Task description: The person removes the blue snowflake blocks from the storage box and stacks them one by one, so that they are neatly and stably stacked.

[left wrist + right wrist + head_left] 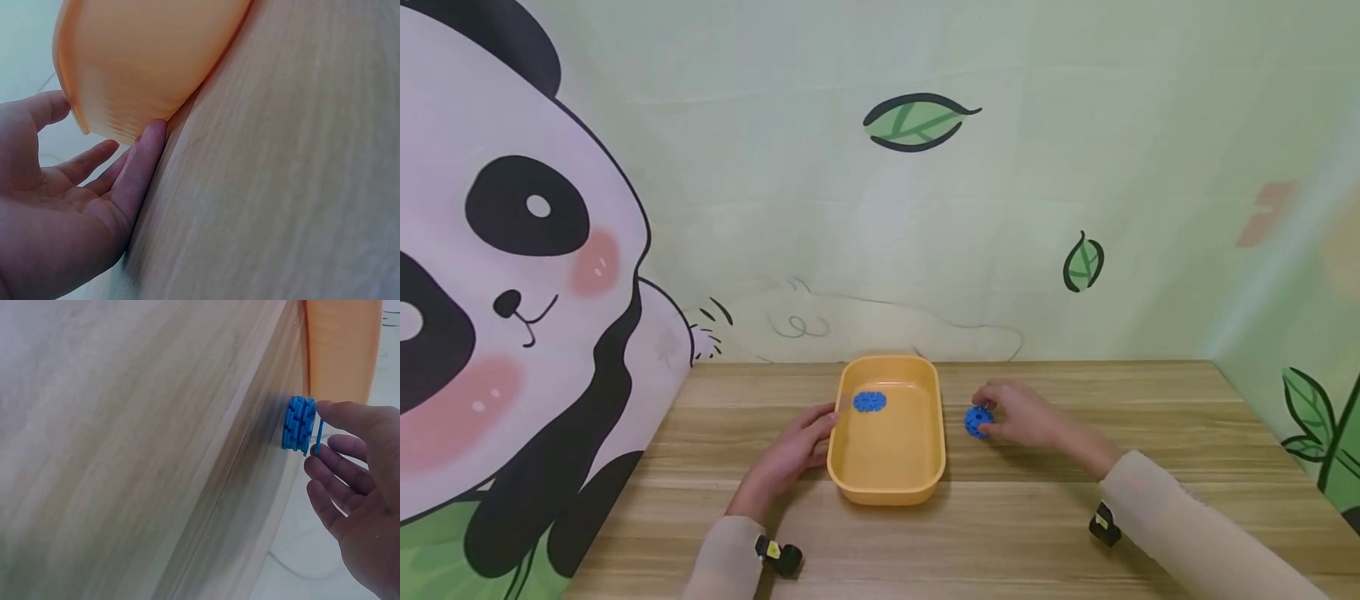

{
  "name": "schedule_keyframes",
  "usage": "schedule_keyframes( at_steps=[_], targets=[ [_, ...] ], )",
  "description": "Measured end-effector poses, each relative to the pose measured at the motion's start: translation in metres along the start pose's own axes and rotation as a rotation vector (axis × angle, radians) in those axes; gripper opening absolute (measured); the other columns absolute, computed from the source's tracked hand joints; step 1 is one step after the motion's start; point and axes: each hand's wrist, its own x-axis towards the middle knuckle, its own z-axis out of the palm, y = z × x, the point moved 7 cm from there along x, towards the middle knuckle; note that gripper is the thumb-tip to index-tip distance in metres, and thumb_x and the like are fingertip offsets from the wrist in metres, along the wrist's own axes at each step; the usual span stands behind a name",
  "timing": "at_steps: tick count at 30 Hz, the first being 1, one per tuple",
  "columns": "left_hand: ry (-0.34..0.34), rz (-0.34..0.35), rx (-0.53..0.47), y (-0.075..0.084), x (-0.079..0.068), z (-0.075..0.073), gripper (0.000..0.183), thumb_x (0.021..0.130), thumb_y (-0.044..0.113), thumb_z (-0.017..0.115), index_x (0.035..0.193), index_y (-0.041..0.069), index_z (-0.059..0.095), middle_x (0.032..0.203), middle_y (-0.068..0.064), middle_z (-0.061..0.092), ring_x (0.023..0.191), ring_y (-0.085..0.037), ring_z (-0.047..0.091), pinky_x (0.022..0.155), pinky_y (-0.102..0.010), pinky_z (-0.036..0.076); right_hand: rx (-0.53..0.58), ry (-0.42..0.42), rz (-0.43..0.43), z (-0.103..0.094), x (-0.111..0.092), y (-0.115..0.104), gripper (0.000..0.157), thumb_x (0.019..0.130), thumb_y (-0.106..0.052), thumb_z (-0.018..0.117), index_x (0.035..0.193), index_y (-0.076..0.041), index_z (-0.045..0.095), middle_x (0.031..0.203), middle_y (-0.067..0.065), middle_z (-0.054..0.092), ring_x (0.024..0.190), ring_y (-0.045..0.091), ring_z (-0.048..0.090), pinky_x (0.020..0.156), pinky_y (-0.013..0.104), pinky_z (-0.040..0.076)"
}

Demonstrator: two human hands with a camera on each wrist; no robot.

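A yellow-orange plastic tray [887, 467] stands on the wooden table, with blue notched discs [870, 402] lying near its far left part. My left hand [790, 450] rests against the tray's left side. In the left wrist view its thumb touches the rim and its fairly straight fingers lie along the outer wall. Right of the tray is a short stack of blue notched discs [297, 423]. My right hand [1018, 417] is at this stack. Between thumb and fingertips it pinches one thin blue disc [320, 436], a little apart from the others.
The wooden table [1000, 533] reaches back to a pale green printed backdrop [775, 167] with a panda and leaves. The tray's far end is close to that backdrop. A small black camera is worn on each wrist.
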Motion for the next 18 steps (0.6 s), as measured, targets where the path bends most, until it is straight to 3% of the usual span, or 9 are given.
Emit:
schedule_keyframes(
  at_steps=[18],
  targets=[
    [0.013, -0.002, 0.014, -0.0002, -0.0007, -0.001, 0.059, 0.112, 0.04, 0.054, 0.159, 0.007, 0.043, 0.154, -0.02, 0.054, 0.134, -0.033, 0.06, 0.102, -0.046, 0.058, -0.032, 0.009, -0.021, 0.0042, 0.0007, 0.0054, 0.034, 0.085, -0.016, 0.089, 0.111, 0.0, 0.073, 0.102, 0.007, 0.07, 0.094, 0.023, 0.066, 0.085, 0.044, 0.059]
  ],
)
